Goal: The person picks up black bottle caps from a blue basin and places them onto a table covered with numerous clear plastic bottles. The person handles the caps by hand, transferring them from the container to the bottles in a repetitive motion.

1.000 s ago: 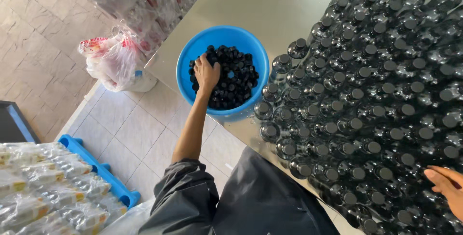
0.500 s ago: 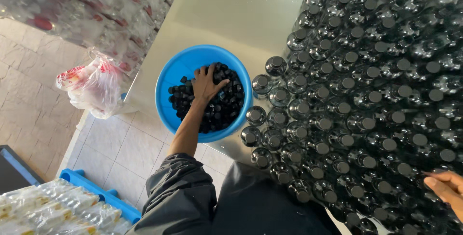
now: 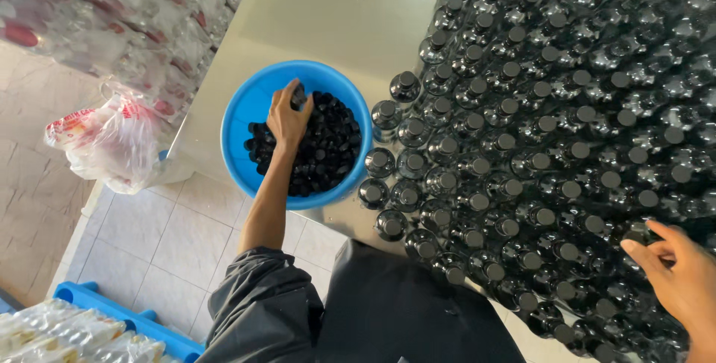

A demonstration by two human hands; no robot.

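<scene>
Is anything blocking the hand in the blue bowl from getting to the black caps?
Nothing visible does. The left hand is already inside the blue bowl, resting right on the pile of black caps, its fingers curled at the pile's far edge. The bowl is open on top.

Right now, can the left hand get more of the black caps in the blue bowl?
Probably yes. The left hand is already inside the blue bowl, fingers curled on the pile of black caps. The bowl is open-topped and nothing covers the caps.
</scene>
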